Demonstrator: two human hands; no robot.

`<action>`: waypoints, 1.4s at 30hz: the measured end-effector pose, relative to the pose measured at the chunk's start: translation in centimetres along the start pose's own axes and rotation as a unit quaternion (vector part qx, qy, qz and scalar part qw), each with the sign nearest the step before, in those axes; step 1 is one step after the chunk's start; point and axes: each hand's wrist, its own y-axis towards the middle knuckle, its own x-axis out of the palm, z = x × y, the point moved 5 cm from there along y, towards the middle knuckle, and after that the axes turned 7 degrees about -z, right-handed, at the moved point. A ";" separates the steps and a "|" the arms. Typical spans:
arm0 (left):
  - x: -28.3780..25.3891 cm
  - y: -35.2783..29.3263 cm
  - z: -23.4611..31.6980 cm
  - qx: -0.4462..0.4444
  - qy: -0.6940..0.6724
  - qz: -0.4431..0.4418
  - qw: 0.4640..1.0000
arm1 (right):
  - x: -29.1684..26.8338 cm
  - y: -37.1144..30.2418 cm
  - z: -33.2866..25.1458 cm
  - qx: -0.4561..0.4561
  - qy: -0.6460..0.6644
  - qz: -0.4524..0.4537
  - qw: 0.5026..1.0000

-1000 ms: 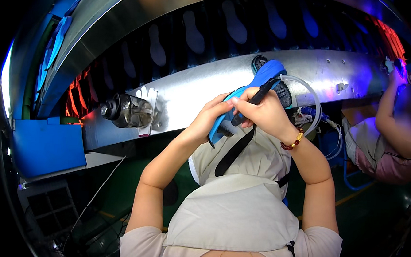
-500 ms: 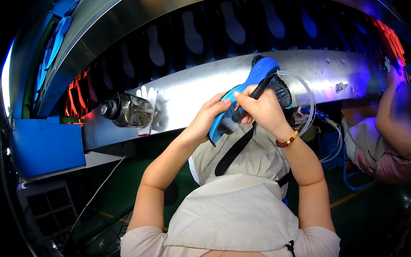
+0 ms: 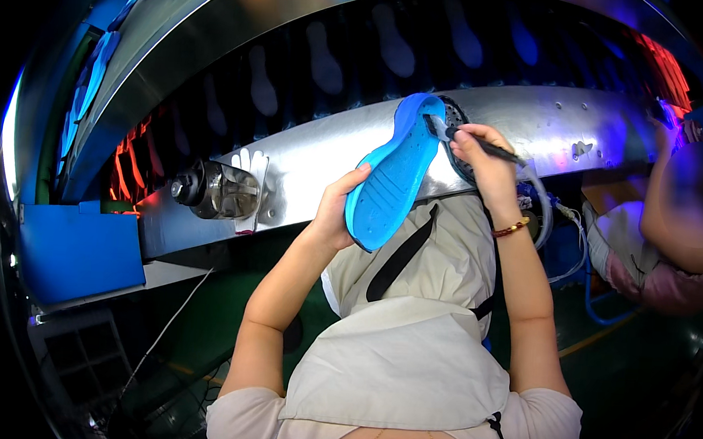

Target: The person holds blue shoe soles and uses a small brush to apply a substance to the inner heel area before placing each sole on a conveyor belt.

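A bright blue shoe sole, hollow side up, is tilted above the bench edge. My left hand grips its lower left side, the thumb lying on the rim. In my right hand is a black-handled brush, fingers closed round the handle. Its bristles touch the inside of the sole's far end. From the handle a clear tube curves down past my wrist. A black outsole lies on the bench behind the blue sole, which partly hides it.
On the metal bench at left stand a dark see-through bottle and a white glove. Beyond runs a dark conveyor carrying several soles. A blue box is at far left. A co-worker's arm shows at right.
The blue sole has turned from edge-on to show its hollow face. My right hand has moved right, and the brush now reaches into the sole's far end.
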 end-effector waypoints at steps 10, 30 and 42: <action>0.2 1.1 0.6 0.041 -0.039 0.005 0.998 | 6.4 -3.6 -2.8 -0.257 -0.300 -0.062 0.917; 4.2 -7.6 20.9 0.371 0.021 -0.259 0.892 | -1.4 -4.2 -0.5 0.033 0.390 -0.160 0.906; -5.3 -3.8 38.8 0.559 0.051 0.278 0.779 | -1.7 -4.5 2.3 0.067 0.409 -0.126 0.901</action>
